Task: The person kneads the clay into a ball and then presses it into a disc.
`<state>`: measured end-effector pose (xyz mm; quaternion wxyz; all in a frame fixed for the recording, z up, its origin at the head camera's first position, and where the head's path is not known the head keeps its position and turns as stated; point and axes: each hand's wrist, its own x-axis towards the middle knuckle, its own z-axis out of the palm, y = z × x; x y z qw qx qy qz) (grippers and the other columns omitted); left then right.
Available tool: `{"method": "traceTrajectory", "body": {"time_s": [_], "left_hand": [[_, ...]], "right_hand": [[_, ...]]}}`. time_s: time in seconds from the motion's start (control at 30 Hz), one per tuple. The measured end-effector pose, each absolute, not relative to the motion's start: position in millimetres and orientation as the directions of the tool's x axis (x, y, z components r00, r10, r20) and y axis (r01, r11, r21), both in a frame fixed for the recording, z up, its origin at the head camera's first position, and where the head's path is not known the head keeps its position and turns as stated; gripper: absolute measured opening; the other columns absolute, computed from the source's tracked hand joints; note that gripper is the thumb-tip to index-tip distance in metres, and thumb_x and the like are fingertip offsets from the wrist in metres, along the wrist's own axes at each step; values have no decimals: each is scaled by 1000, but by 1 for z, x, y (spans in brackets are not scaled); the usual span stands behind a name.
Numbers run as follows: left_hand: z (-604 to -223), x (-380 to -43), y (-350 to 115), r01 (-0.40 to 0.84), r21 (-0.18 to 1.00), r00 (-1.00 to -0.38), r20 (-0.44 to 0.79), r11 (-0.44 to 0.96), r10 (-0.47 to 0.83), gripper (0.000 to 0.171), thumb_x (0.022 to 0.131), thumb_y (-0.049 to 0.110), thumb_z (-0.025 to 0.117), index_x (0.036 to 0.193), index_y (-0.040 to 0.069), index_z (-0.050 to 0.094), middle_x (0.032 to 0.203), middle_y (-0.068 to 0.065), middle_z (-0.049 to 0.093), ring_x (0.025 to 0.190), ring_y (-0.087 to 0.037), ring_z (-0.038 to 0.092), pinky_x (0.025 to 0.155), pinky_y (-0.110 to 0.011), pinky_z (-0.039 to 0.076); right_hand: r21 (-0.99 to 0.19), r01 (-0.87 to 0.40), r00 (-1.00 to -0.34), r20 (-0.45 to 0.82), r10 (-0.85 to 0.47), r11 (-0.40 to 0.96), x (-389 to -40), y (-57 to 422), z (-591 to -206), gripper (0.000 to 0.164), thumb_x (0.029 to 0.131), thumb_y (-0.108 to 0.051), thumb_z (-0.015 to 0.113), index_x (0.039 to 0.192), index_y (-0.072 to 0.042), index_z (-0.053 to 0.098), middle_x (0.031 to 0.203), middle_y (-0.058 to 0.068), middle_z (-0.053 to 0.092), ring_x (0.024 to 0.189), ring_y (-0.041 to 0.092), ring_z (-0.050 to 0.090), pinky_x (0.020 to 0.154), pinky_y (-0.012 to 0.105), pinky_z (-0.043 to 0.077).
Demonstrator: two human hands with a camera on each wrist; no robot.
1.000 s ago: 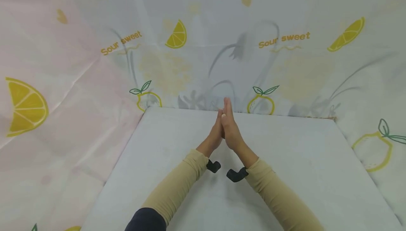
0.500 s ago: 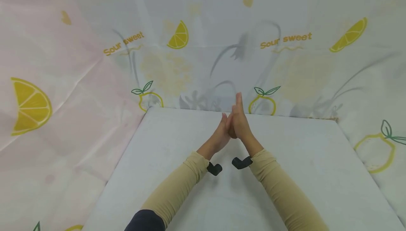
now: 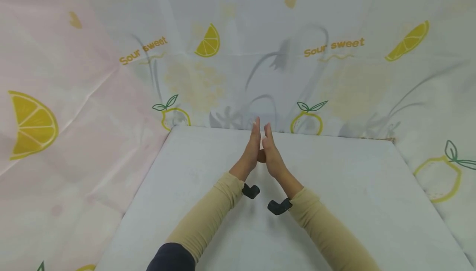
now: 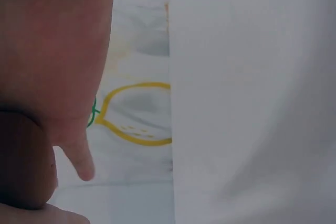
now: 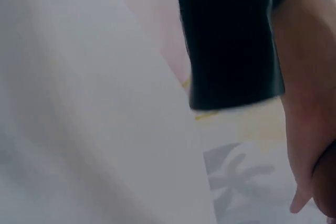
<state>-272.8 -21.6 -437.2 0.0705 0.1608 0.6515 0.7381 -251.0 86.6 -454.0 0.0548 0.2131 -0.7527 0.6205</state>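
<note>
Both hands stand palm to palm with their fingers straight and pointing away, over the middle of the white table. Pressed between the palms is a smooth, brown, rounded lump (image 3: pixel 262 156), partly hidden by the hands. My left hand (image 3: pixel 252 149) touches the lump from the left, its fingertips a little farther forward. From the right, my right hand (image 3: pixel 274 157) presses against the lump. The left wrist view shows the brown lump (image 4: pixel 23 161) close up between skin surfaces. At the right edge of the right wrist view, only part of the lump (image 5: pixel 325 184) is visible.
The white tabletop (image 3: pixel 208 229) spreads below the arms. Behind and beside it hangs a pale cloth (image 3: pixel 238 77) printed with lemons and lettering. A black camera mount (image 3: pixel 251 191) sits on the left wrist and another black mount (image 3: pixel 279 207) on the right.
The palms have slid against each other: half a second ago the right hand was farther forward; now it is drawn back and the left is forward. Both hands have shifted left since then.
</note>
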Motion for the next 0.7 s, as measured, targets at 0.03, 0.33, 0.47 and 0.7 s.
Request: {"method": "traceTrajectory", "body": {"time_s": [0.03, 0.33, 0.47, 0.7], "left_hand": [[-437, -274, -22, 103, 988, -948, 133, -117, 288, 86, 98, 75, 9, 165, 22, -3, 171, 3, -8, 156, -21, -7, 124, -49, -4], [-444, -273, -20, 25, 990, -962, 61, -136, 265, 79, 102, 69, 11, 165, 21, 4, 171, 3, 1, 156, -19, -2, 124, -49, 1], [-450, -267, -15, 27, 983, -911, 100, -183, 399, 83, 101, 70, 9, 165, 17, 3, 171, 1, -1, 156, -21, -1, 125, -47, 5], [-454, -262, -11, -18, 975, -855, 99, -219, 509, 106, 91, 85, 11, 160, 5, 23, 160, -13, 29, 147, -27, 26, 120, -48, 21]], "right_hand": [[-906, -402, -896, 360, -259, 133, -248, 84, -453, 72, 110, -50, 17, 162, -7, -8, 171, 9, -6, 156, 25, -6, 123, 55, 1], [-853, -517, -833, 483, -270, 72, -234, 72, -434, 75, 108, -48, 24, 163, -8, -7, 171, 8, -7, 156, 22, -6, 124, 51, 0], [-841, -528, -839, 496, -224, 116, -243, 77, -425, 72, 107, -40, 27, 163, -7, -6, 171, 10, -5, 156, 20, -4, 125, 46, 0], [-867, -454, -889, 424, -176, 206, -262, 93, -418, 69, 106, -27, 27, 163, -11, -8, 162, 19, 26, 151, 22, 17, 124, 38, 7]]}}
